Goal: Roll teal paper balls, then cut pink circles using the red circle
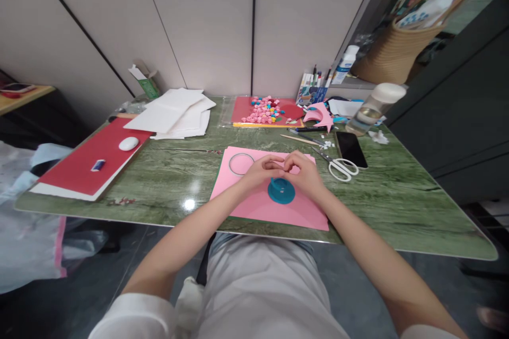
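Over the stack of pink paper (pixel 254 201), my left hand (pixel 267 168) and my right hand (pixel 301 170) meet with their fingertips together. Both are closed in a pinch. From the pinch a narrow strip runs down to a flat round blue paper spiral (pixel 283 196), which lies on the pink sheet just below my fingers. The end of the strip is hidden between the fingertips. To the left of my left hand, a thin grey ring outline (pixel 229 163) shows on the pink paper.
White-handled scissors (pixel 341 169) and a black phone (pixel 351 150) lie to the right, near a clear bottle (pixel 368 114). Behind are small colourful rolled pieces (pixel 264 110), a pen box (pixel 312 88) and a pink paper offcut (pixel 319 115). White sheets (pixel 170 111) and red paper (pixel 91 161) lie left.
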Available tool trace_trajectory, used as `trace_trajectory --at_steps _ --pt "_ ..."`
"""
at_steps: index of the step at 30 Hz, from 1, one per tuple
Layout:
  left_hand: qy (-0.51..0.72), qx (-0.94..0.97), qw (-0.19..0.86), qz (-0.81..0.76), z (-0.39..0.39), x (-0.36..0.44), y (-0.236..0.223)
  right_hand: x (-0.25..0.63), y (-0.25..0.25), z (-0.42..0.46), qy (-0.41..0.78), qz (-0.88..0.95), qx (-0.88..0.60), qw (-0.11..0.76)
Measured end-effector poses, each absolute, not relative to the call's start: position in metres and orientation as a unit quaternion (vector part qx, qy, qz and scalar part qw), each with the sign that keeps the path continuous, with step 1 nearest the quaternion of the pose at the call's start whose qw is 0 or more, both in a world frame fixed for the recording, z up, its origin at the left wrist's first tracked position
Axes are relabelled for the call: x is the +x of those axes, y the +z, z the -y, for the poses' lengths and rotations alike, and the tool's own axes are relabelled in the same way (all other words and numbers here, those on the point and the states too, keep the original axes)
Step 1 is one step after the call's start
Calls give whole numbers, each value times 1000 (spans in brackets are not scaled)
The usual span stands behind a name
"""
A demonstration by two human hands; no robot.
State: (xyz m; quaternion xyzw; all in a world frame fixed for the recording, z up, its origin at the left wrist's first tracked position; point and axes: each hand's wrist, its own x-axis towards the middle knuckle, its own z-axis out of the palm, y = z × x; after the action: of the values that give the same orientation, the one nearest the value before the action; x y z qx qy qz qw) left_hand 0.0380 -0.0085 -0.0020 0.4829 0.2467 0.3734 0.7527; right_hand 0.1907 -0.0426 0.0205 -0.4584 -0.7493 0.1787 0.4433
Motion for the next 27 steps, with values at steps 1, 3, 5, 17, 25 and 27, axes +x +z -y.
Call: trace_trajectory --at_steps 1,3,5,17,25,27 --pt "373 486 752 -245 9 38 -2 191 21 43 178 752 -457 441" --pt "374 491 749 -242 9 37 -1 190 21 43 177 755 -456 436" --pt "374 497 744 -244 9 36 -1 190 22 43 174 759 -455 432" --pt "395 498 717 -286 7 37 -2 191 20 46 138 790 -451 391" --pt "411 479 712 -308 5 33 -2 192 22 46 159 762 -454 433" --pt "414 480 708 -311 4 33 -3 192 20 44 163 761 -453 435"
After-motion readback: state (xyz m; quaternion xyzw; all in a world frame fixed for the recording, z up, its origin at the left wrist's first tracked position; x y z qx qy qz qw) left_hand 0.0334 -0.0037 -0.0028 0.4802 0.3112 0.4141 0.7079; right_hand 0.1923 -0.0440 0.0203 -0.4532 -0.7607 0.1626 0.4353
